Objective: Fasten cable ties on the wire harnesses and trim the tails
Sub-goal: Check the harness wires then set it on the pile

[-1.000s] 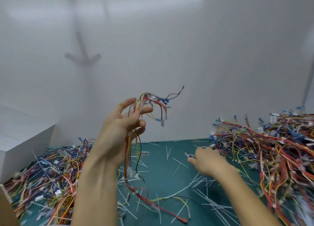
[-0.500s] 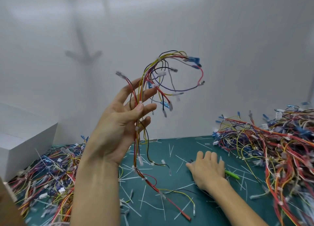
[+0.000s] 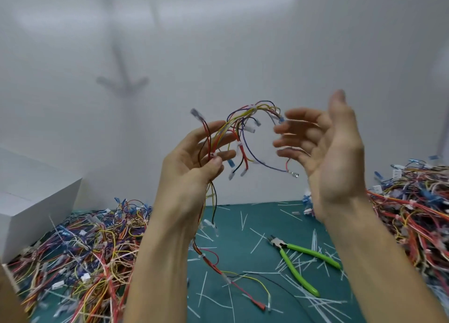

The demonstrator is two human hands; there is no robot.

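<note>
My left hand (image 3: 194,162) is raised and pinches a multicoloured wire harness (image 3: 243,133) between thumb and fingers. White cable ties sit on its bundle. The harness arches to the right at the top, and its lower end trails down to the green mat (image 3: 243,228). My right hand (image 3: 325,152) is lifted beside it, palm toward the harness, fingers straight and spread, their tips close to the loose wire ends. It holds nothing. Green-handled cutters (image 3: 298,262) lie on the mat below my right hand.
A heap of harnesses (image 3: 85,249) covers the mat on the left, and another heap (image 3: 413,213) fills the right side. Several trimmed white tie tails (image 3: 315,245) litter the mat. A white box (image 3: 31,201) stands at the left. A white wall rises behind.
My right hand left the cutters on the mat and rose to the harness. My left hand turned, so the harness top now arches toward the right hand.
</note>
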